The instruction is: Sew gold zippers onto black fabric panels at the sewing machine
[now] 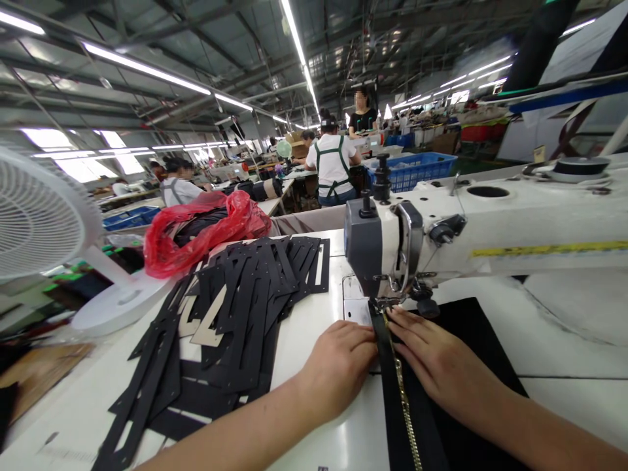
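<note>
In the head view, the right hand (pixel 436 356) lies flat, fingers extended together beside the zipper (pixel 403 399), so near the sewing machine's presser foot (pixel 385 305) that a slip might carry fingertips beneath it; uneven guiding could let the seam drift into the teeth. The left hand (pixel 346 363) curls at the strip's left edge, its pinch unclear. The zipper, gold-toothed on black tape, runs from the presser foot toward the worktop's (pixel 309 320) near edge.

One zipper (pixel 404 403), one red bag (pixel 248 216)
</note>
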Demonstrator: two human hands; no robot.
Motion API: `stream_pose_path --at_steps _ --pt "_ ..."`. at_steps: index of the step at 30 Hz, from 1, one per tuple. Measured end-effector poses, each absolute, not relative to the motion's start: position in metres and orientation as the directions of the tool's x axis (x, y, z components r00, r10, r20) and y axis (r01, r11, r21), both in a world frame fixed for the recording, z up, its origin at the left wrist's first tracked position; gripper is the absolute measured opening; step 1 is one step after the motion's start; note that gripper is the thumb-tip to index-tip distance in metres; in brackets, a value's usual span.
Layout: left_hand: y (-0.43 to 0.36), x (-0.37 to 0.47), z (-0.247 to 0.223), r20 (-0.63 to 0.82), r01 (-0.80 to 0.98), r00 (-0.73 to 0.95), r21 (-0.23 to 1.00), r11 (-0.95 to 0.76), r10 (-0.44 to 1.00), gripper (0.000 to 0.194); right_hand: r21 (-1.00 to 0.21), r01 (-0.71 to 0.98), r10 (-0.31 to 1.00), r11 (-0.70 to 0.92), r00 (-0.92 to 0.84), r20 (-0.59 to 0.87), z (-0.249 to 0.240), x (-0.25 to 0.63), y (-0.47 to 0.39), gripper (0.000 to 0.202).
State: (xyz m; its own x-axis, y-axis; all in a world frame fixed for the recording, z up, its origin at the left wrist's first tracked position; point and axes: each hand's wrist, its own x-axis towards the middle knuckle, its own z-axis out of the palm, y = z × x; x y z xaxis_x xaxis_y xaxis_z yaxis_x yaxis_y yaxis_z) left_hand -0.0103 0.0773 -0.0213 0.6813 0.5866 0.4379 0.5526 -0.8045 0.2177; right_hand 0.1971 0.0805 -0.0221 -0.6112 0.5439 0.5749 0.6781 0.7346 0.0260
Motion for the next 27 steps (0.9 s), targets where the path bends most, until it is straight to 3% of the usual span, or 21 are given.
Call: stream_pose_path --at_steps 3,8,11,19,27 --pt "0.082 -0.01 -0.023 0.485 0.603 0.636 0.173 -0.779 0.6 0.018 0.023 0.67 0.549 0.742 -0.628 0.551 -0.031 0.195 0.081 0.034" --pt "0.088 -0.009 -0.019 0.507 0.624 0.693 -0.066 -0.778 0.513 0.022 -0.045 0.654 0.564 0.755 -0.614 0.553 -0.031 0.201 0.086 0.034" --pt "0.089 -0.008 -0.016 0.504 0.632 0.707 -0.134 -0.763 0.496 0.021 -0.044 0.631 0.539 0.774 -0.621 0.569 -0.031 0.2 0.087 0.034" --pt "0.097 -0.004 -0.017 0.485 0.464 0.799 -0.12 -0.878 0.356 0.032 -0.084 0.584 0.533 0.807 -0.66 0.53 -0.03 0.209 0.093 0.032" --pt "0.094 -0.002 -0.018 0.522 0.497 0.768 -0.121 -0.859 0.371 0.032 -0.118 0.582 0.547 0.805 -0.65 0.527 -0.029 0.209 0.095 0.032"
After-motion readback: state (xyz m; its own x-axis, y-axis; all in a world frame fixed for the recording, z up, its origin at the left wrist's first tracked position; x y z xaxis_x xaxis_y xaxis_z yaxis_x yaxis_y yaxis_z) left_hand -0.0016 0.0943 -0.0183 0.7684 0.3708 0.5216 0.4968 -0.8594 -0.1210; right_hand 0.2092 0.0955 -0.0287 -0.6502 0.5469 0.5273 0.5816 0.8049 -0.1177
